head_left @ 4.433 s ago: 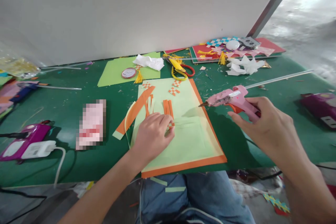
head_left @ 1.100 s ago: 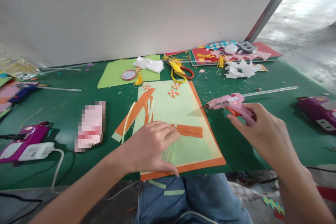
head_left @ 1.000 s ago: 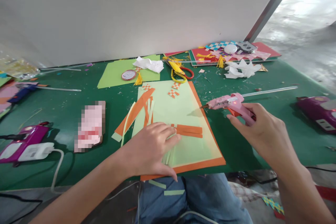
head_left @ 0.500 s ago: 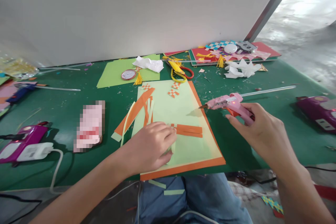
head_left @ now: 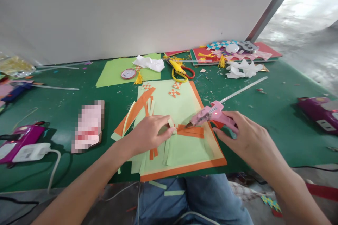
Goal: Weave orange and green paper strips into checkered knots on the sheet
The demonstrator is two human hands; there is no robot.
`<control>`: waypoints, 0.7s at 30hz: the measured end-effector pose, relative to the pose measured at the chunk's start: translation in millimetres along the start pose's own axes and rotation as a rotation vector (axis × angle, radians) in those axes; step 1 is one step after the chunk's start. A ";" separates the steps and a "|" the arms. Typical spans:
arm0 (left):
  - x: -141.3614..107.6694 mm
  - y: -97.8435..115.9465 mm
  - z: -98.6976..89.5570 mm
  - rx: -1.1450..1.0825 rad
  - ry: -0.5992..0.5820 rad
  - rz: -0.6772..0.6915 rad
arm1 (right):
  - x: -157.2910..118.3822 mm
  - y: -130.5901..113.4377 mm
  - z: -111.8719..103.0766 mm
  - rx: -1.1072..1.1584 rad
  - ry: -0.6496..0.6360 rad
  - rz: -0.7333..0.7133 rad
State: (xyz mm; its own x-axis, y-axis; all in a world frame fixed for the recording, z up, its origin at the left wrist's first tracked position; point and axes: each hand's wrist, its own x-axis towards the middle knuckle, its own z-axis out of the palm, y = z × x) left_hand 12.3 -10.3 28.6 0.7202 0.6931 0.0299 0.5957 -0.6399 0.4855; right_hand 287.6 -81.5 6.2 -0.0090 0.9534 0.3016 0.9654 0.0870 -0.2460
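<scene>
Two orange strips (head_left: pixel 194 133): side by side on the pale green sheet (head_left: pixel 185 103), just right of the left hand (head_left: pixel 146 132); could skew if the nozzle (head_left: pixel 188 125) drags across them.
Pale strip (head_left: pixel 170 122): end raised from the sheet; could slip or spring away if the pinch loosens.
Left hand: thumb and finger clamped on the pale strip, near the nozzle; a burn is possible if either hand jerks.
Glue gun (head_left: pixel 206 114): tip at the orange strips, contact cannot be told; too much glue could spread under a long squeeze.
Right hand (head_left: pixel 244 132): wrapped around the gun's handle; trigger pressure cannot be told.
Further strips (head_left: pixel 151 153): under the left hand; stray glue could catch them.
Checkered pieces (head_left: pixel 174 93): farther up the sheet; could shift if it is tugged.
</scene>
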 end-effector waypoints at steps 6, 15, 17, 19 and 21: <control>1.8 -1.1 0.0 -0.053 0.035 -0.063 | -5.6 -14.3 3.0 -0.007 0.002 -0.107; 1.7 -3.6 4.6 -0.042 0.078 -0.104 | -7.9 -22.7 9.8 -0.066 0.046 -0.142; 2.3 -3.4 4.1 -0.050 0.076 -0.117 | -8.0 -22.8 10.8 -0.082 0.074 -0.141; 2.5 -2.9 3.4 -0.066 0.065 -0.134 | -8.1 -22.6 11.4 -0.095 0.097 -0.143; 2.3 -2.5 3.1 -0.075 0.060 -0.145 | -8.0 -22.6 11.5 -0.100 0.105 -0.150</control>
State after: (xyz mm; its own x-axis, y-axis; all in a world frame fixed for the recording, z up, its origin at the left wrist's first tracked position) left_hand 13.6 -8.0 24.8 0.6048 0.7964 0.0053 0.6620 -0.5064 0.5526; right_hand 262.9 -87.8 -1.2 -0.1321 0.8961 0.4237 0.9764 0.1913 -0.1003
